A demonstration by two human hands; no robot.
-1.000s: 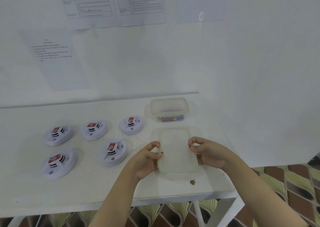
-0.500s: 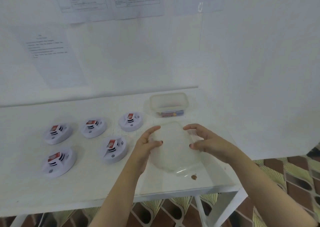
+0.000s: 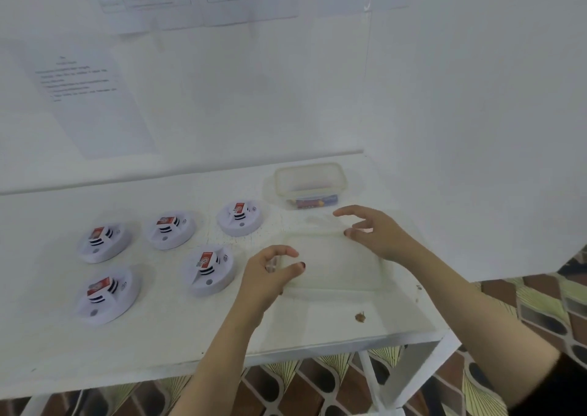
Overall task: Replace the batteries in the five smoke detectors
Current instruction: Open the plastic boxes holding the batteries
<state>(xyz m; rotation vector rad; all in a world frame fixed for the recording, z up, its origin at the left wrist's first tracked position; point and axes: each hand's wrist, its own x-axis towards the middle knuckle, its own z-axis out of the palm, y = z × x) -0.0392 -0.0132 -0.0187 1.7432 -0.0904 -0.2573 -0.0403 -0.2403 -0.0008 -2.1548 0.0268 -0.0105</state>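
Note:
Several white round smoke detectors lie on the white table (image 3: 178, 330), each with a red-labelled battery on top; the nearest (image 3: 208, 269) is just left of my left hand (image 3: 270, 272). A clear plastic lid (image 3: 336, 266) lies flat on the table in front of me. My left hand curls its thumb and forefinger round the lid's left edge. My right hand (image 3: 373, 234) hovers over the lid's far right corner with its fingers spread. Behind it stands the clear container (image 3: 279, 180), uncovered, with batteries (image 3: 313, 202) in the bottom.
White walls with taped paper sheets close in the table at the back and on the right. A small brown speck (image 3: 360, 317) lies near the front edge. The table's front right corner is close to my right forearm, with patterned floor below.
The lid was lifted and tilted between both hands half a second ago; now it lies flat on the table. My right hand has let go and opened.

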